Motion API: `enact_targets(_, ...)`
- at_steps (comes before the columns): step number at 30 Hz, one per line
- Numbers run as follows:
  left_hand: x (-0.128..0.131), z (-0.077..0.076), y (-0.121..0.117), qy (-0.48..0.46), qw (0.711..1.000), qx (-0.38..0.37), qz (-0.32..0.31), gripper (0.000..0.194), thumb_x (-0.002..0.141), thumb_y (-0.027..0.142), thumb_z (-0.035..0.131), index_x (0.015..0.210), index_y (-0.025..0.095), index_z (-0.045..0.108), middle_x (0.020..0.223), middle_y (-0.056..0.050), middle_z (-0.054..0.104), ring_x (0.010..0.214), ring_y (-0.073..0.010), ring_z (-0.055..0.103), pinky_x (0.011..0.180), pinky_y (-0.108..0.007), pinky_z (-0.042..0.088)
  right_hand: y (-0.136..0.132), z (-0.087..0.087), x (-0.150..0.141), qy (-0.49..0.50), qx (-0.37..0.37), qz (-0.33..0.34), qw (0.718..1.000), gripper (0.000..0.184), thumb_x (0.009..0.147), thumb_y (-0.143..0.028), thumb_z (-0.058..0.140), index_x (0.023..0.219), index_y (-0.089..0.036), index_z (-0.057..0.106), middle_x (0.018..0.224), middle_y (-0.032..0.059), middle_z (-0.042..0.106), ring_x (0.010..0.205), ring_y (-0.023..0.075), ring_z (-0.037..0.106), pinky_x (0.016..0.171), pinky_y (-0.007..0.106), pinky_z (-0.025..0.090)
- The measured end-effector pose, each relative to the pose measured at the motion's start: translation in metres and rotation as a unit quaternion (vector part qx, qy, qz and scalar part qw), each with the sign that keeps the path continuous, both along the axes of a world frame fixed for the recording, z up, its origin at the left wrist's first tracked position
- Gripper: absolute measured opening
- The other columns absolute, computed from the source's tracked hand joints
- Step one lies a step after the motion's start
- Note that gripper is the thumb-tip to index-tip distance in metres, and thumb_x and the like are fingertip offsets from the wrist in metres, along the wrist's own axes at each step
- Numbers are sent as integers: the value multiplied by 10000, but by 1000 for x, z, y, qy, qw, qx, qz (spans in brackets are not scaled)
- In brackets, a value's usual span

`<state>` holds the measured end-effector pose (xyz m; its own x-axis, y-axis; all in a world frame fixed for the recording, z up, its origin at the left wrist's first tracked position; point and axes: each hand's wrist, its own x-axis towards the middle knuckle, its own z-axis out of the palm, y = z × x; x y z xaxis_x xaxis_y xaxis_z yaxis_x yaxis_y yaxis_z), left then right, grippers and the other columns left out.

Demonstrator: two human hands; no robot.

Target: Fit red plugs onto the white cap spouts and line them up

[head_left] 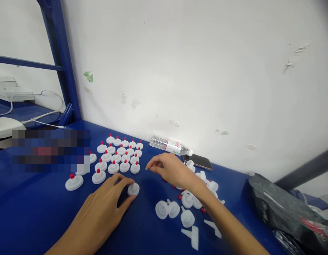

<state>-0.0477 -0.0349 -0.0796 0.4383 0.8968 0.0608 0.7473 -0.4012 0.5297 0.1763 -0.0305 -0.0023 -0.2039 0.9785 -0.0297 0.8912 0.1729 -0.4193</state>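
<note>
Loose caps: scattered round white plastic caps with thin tapering spouts (187, 217), at the right of the person, some tipped on their sides; the right forearm crosses over them and hides part of the pile
Red tips: small red plastic tips (203, 210), lying among the loose caps
Left hand: the bare left hand (105, 203) has its thumb and forefinger clamped on one cap
Held cap: a round, whitish, translucent plastic cap (133, 190), base down on the glossy dark-blue table (145, 233), just in front of the rows; the forefinger covers its top, so I cannot tell whether it bears a tip
Right hand: the bare right hand (170, 168) is between the rows and the loose caps, fingers bent, tips near together; I cannot tell whether they hold anything
Bag: a crumpled dark-grey plastic bag (281, 194), well apart from both hands
Rows: upright white plastic caps topped in red (116, 157), close together; a pixelated patch hides some at the left
Bottle: a clear plastic bottle with a white-and-red label (174, 146), lying by the white wall (180, 71)
Phone: a dark flat phone (200, 161), beside the bottle's neck
</note>
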Motion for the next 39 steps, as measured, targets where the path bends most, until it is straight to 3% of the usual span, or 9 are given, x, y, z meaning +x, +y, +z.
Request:
enact_targets(4, -1, 2, 3, -8, 1000, -28, -11, 322, 982, 437, 452, 1218, 363, 658, 1123, 1, 626, 870, -184, 647, 733, -326, 445, -5, 5, -11, 147, -14, 75, 986, 202, 975, -192, 617, 1050, -272, 786, 975, -37, 782, 879, 119, 711, 768, 215, 521)
enact_targets(8, -1, -1, 7, 14, 999, -28, -8, 277, 958, 396, 504, 1145, 332, 699, 976, -4, 635, 784, -182, 612, 683, -308, 400, -7, -3, -23, 242, -5, 118, 963, 164, 955, -157, 652, 1013, -256, 769, 971, -22, 767, 918, 135, 705, 808, 243, 525)
enact_targets(18, 0, 2, 7, 17, 1000, -26, 5, 229, 950, 388, 519, 915, 253, 700, 779, 6, 607, 677, -169, 568, 621, -296, 339, -2, -14, -24, 286, -50, 161, 943, 140, 927, -155, 701, 1026, -249, 730, 922, -22, 736, 901, 141, 704, 832, 258, 536)
enact_targets(26, -1, 2, 6, 17, 999, -36, -1, 231, 949, 401, 511, 948, 290, 714, 827, 13, 642, 698, -168, 591, 627, -301, 357, 5, -19, -11, 314, -95, 172, 929, 143, 920, -220, 712, 1043, -229, 783, 979, 6, 774, 925, 165, 726, 855, 274, 558)
enact_targets(29, -1, 3, 7, 19, 999, -41, -9, 244, 952, 397, 497, 1044, 333, 714, 851, 23, 650, 714, -166, 600, 630, -300, 364, 5, -20, -10, 290, -75, 166, 939, 109, 904, -263, 746, 990, -231, 805, 923, -4, 780, 835, 152, 708, 759, 246, 538)
enact_targets(32, -1, 4, 7, 23, 999, -43, -8, 226, 943, 386, 501, 1023, 321, 702, 848, 24, 647, 716, -167, 599, 626, -302, 355, 3, -18, -12, 235, -37, 160, 958, 80, 906, -267, 754, 950, -239, 815, 880, -16, 775, 780, 135, 679, 696, 229, 500)
enact_targets(39, 0, 5, 3, 26, 998, -39, 33, 267, 937, 412, 491, 1161, 288, 564, 818, 34, 614, 710, -183, 601, 620, -304, 346, 0, -12, -18, 89, 59, 175, 979, 106, 961, -252, 702, 994, -228, 800, 933, -7, 787, 816, 131, 704, 727, 229, 500)
